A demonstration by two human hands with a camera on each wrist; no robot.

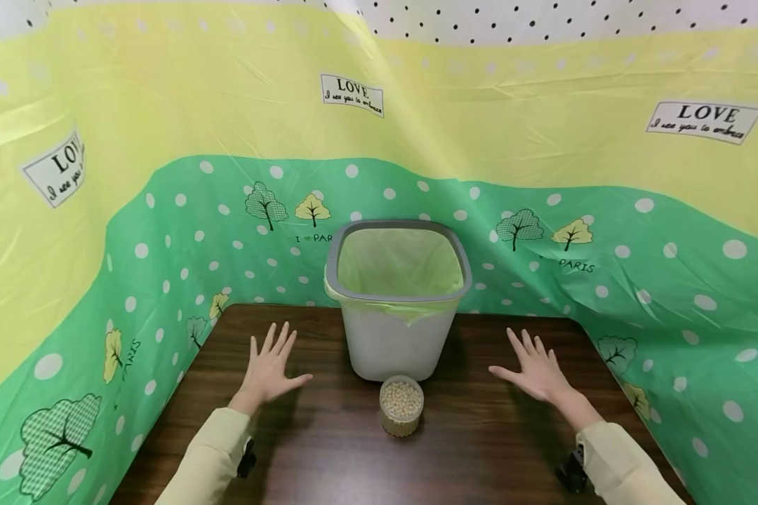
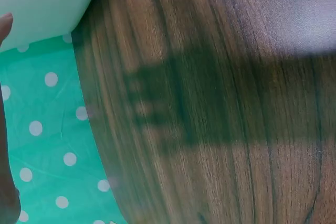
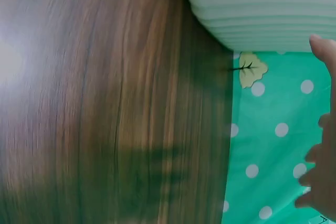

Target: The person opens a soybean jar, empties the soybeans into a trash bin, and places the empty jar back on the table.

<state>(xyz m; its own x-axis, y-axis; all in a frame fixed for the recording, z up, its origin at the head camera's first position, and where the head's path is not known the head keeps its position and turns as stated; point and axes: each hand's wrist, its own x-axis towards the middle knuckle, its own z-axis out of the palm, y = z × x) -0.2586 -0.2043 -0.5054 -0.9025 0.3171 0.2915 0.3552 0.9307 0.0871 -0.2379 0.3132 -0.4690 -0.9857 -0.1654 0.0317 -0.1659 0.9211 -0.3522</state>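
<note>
In the head view my left hand [image 1: 269, 374] is held over the left part of the table, fingers spread and thumb toward the middle. My right hand [image 1: 535, 372] mirrors it on the right, also spread, with nothing in it. Between them at the back stands a white trash bin [image 1: 398, 340] with a grey rim, lined with a light green bag [image 1: 401, 263]. A small clear round tub [image 1: 401, 405], filled with pale round beads or beans, sits just in front of the bin. Both wrist views show part of the bin and the edge of a hand.
The dark wood-grain table [image 1: 328, 463] carries the bin near its far edge. A green and yellow printed cloth [image 1: 183, 210] hangs behind and along both sides. Dark wrist devices [image 1: 571, 470] sit at the sleeve cuffs.
</note>
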